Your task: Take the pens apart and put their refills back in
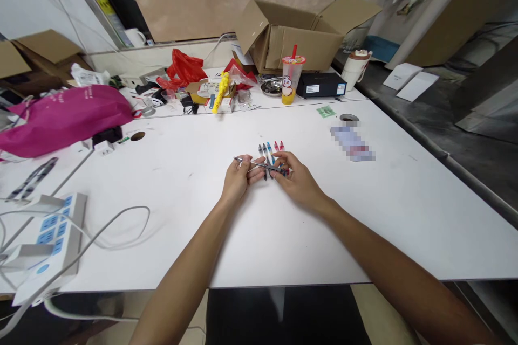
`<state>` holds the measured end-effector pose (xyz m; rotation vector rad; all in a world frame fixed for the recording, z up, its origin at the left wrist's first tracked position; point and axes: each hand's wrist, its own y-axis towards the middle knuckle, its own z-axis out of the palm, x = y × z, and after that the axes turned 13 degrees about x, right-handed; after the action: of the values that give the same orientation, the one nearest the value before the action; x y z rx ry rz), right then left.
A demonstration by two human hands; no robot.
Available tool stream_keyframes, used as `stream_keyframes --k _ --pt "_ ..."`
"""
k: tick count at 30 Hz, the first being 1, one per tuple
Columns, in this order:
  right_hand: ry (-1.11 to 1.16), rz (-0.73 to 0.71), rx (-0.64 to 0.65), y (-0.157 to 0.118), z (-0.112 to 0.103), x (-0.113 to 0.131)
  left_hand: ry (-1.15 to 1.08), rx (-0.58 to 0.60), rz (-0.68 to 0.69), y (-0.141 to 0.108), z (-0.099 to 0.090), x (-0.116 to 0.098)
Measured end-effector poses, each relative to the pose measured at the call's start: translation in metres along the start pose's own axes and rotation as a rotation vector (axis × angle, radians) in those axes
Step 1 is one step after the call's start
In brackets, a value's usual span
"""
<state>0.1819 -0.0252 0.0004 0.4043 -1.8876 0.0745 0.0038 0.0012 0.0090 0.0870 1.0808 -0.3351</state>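
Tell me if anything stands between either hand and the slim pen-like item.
Nothing visible does. The left hand holds the slim pen-like item near its silvery end, the right hand its dark end. The row of pens lies on the table beyond and partly below, not between.

White counter (pixel 182 248) seen from above. Near its middle lie several pens (pixel 269 148) with black, blue and red parts, side by side. At left are a magenta bag (pixel 68 116) and a white power strip (pixel 60 237). Toward the back stand an open cardboard box (pixel 301 38) and a cup (pixel 291 81) with a red straw.
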Motion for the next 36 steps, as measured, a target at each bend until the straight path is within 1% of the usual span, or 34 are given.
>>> stream_keyframes --k 3,7,10,15,17,20,24,29,32,34,36 --pt "-0.005 0.03 0.018 0.0 0.0 0.0 -0.002 -0.003 0.0 0.001 0.0 0.002" --pt "-0.016 0.012 -0.058 0.001 0.001 -0.001 -0.002 -0.015 0.004 0.001 0.0 0.003" --pt "-0.015 0.01 -0.037 0.0 0.001 0.001 0.0 -0.026 -0.015 0.0 0.002 0.001" --pt "-0.093 -0.174 -0.108 0.0 -0.004 0.006 -0.064 -0.068 -0.064 0.0 0.004 -0.002" --pt "-0.095 -0.194 -0.108 0.001 -0.007 0.007 -0.109 -0.09 -0.058 0.0 0.003 -0.003" --pt "-0.051 -0.147 -0.104 0.002 -0.011 0.008 -0.144 -0.104 -0.056 0.002 0.0 -0.004" --pt "0.026 -0.072 -0.152 0.002 -0.018 0.009 -0.168 -0.14 -0.035 0.004 -0.005 -0.007" --pt "0.126 -0.066 -0.222 0.002 -0.031 0.009 -0.208 -0.198 -0.005 0.005 -0.01 -0.011" --pt "0.202 -0.07 -0.213 0.004 -0.034 0.006 -0.198 -0.201 0.014 0.004 -0.01 -0.013" --pt "0.244 -0.061 -0.19 0.005 -0.032 0.003 -0.171 -0.187 0.033 0.003 -0.008 -0.013" --pt "0.236 -0.021 -0.157 0.006 -0.028 0.001 -0.134 -0.158 0.055 0.002 -0.006 -0.011"
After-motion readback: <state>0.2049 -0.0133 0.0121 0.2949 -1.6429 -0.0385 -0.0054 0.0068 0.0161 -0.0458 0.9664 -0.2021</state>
